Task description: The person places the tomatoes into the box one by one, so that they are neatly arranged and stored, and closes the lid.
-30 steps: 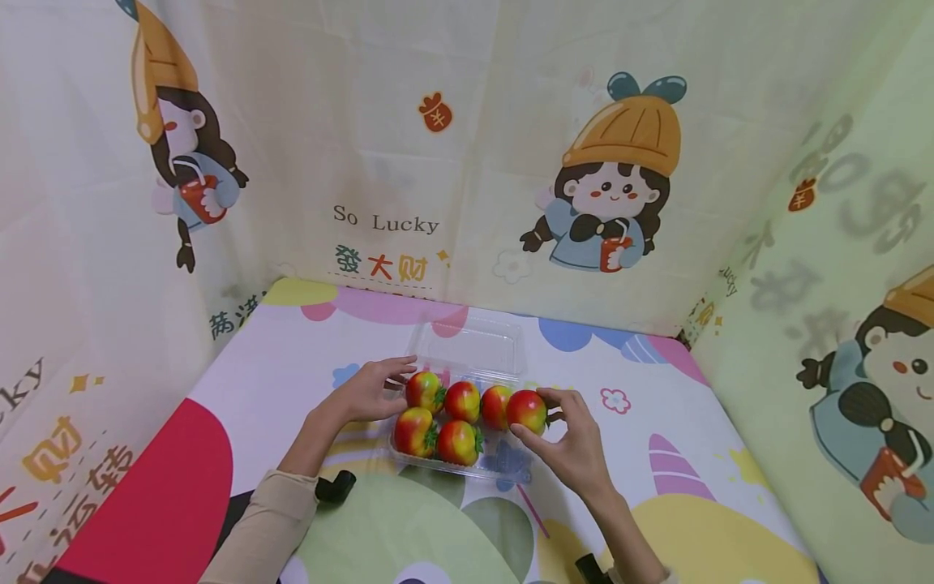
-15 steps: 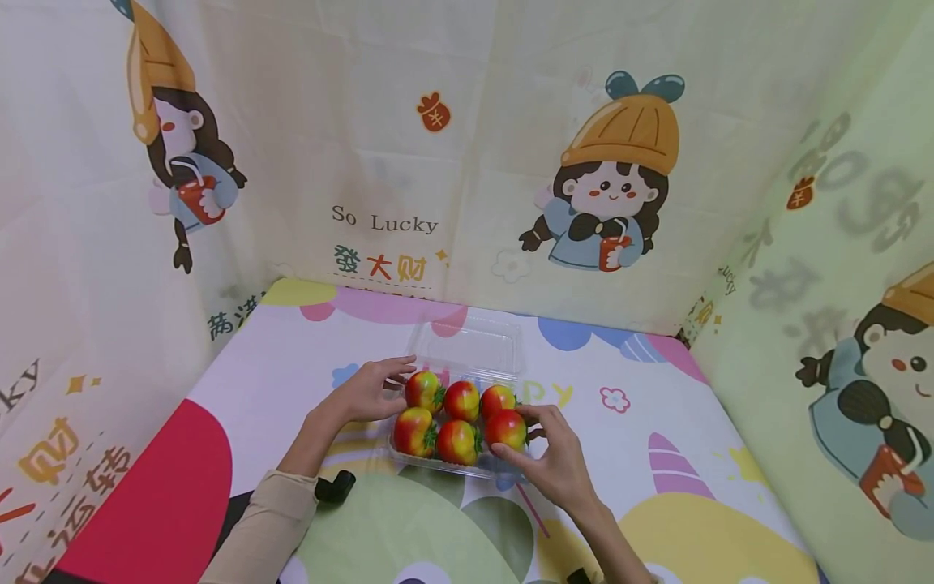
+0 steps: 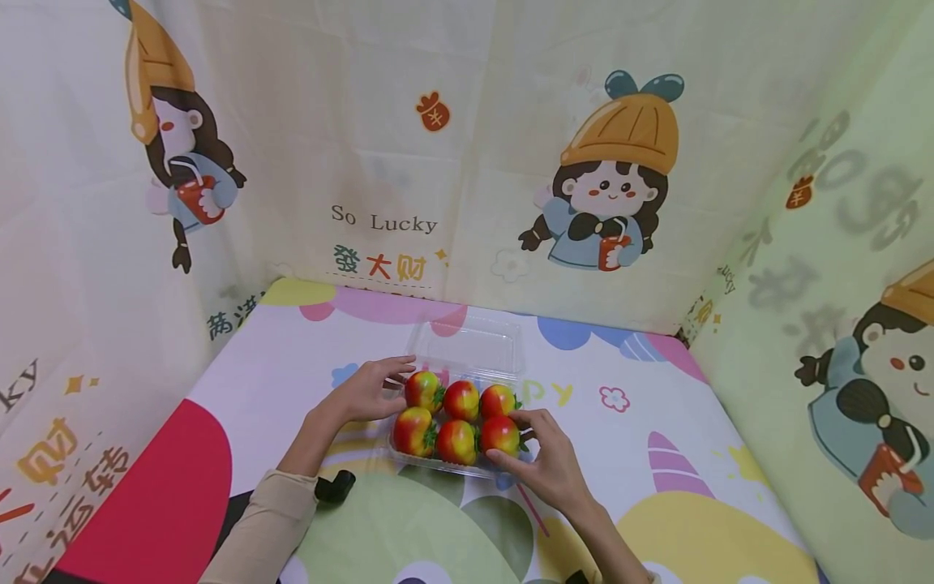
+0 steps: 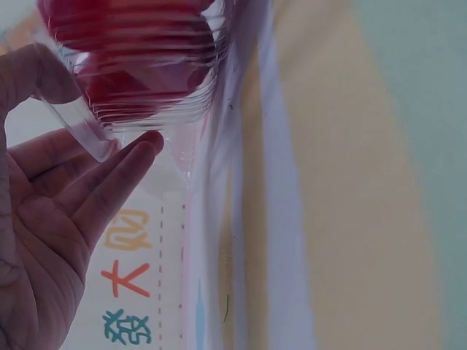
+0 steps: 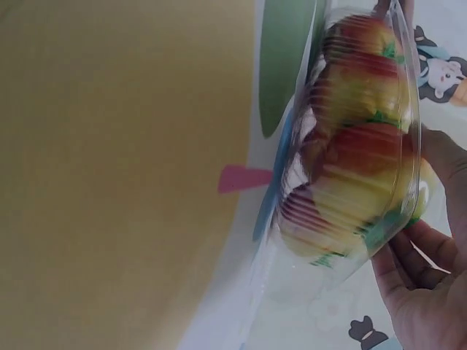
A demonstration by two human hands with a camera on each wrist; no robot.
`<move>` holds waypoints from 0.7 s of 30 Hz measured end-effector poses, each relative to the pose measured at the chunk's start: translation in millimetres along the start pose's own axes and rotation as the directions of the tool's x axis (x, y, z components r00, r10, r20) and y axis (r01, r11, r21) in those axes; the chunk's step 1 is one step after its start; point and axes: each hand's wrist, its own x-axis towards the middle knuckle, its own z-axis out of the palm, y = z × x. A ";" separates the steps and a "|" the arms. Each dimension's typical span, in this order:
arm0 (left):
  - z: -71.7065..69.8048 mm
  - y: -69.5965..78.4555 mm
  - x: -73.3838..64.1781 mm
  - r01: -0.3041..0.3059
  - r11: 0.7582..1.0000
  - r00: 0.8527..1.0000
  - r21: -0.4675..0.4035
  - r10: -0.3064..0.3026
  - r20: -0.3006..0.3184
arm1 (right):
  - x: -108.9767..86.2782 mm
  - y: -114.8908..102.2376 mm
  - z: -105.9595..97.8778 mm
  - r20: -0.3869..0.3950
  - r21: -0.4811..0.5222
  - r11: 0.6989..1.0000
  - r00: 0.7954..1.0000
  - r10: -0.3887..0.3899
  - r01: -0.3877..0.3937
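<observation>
A clear plastic clamshell box holds several glossy red-and-yellow fruits with green leafy ends, in two rows. My right hand has thumb and fingers around the front-right fruit, low in the box. In the right wrist view this hand is at the box's end, seen past the ribbed wall. My left hand rests at the box's left side, fingers fairly straight. In the left wrist view its thumb touches the plastic by the rim, the other fingers reaching past the edge.
The box's transparent lid lies folded back behind it. A patterned cloth covers the table. Printed fabric walls stand at the back and both sides. Black straps sit at the wrists.
The right hand has carried its fruit from beside the back-right fruit, left and toward me, then down into the front-right place of the box. The left hand has stayed put.
</observation>
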 end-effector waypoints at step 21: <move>-3.1 2.6 -3.1 -0.012 0.999 0.995 -0.032 0.009 -0.102 | 7.9 8.9 -5.6 0.000 -0.099 0.995 1.000 -0.012 0.012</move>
